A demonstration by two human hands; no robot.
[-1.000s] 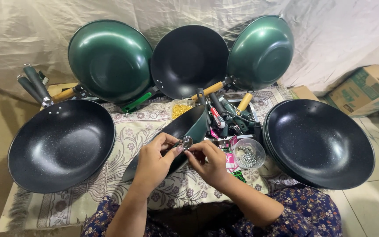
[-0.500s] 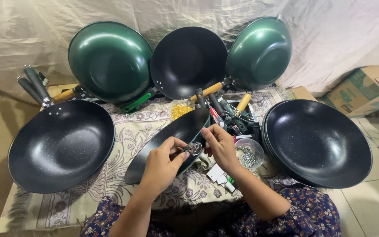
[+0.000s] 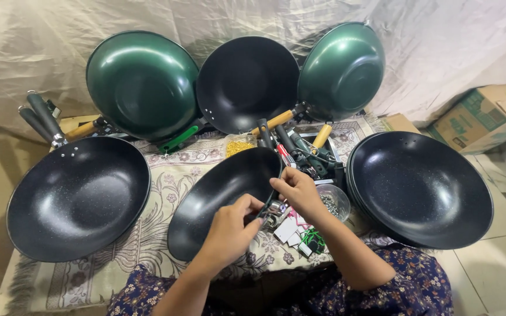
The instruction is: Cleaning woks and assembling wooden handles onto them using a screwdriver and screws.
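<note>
A black speckled wok (image 3: pixel 218 199) lies tilted on the patterned cloth in front of me. My left hand (image 3: pixel 229 228) rests at its near right rim, fingers pinched on a small metal fitting (image 3: pixel 270 216). My right hand (image 3: pixel 297 190) grips the rim of the same wok just above that fitting, fingers curled over the edge. Both hands meet at the rim. A small clear bowl of metal screws (image 3: pixel 332 202) stands right beside my right wrist.
Stacks of black woks sit at the left (image 3: pixel 77 199) and right (image 3: pixel 420 187). Two green woks (image 3: pixel 142 85) (image 3: pixel 344 70) and a black one (image 3: pixel 247 82) lean against the back sheet. Loose handles and tools (image 3: pixel 303 149) lie behind the bowl. A cardboard box (image 3: pixel 487 117) stands far right.
The wok has been tipped up and shifted toward the middle. Both hands moved from holding a small part over the cloth to the wok's right rim.
</note>
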